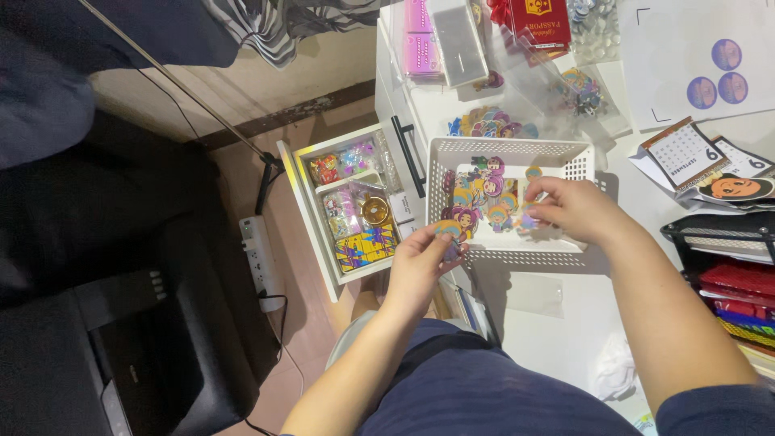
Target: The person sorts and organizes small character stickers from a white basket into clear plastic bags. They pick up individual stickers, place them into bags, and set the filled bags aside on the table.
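Now colourful cartoon-figure stickers (450, 228), glossy, pinched in left hand (420, 262); right hand (569, 208) fingers likewise.

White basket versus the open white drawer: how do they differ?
The white basket has perforated walls and sits on the table; the open drawer has solid walls and hangs out beside it. The basket holds loose cartoon cutouts; the drawer's contents are bagged. Both are white and rectangular.

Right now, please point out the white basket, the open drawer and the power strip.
white basket (508, 148): head view, on its far perforated wall.
open drawer (307, 234): head view, on its white left wall.
power strip (260, 258): head view, on its white top face.
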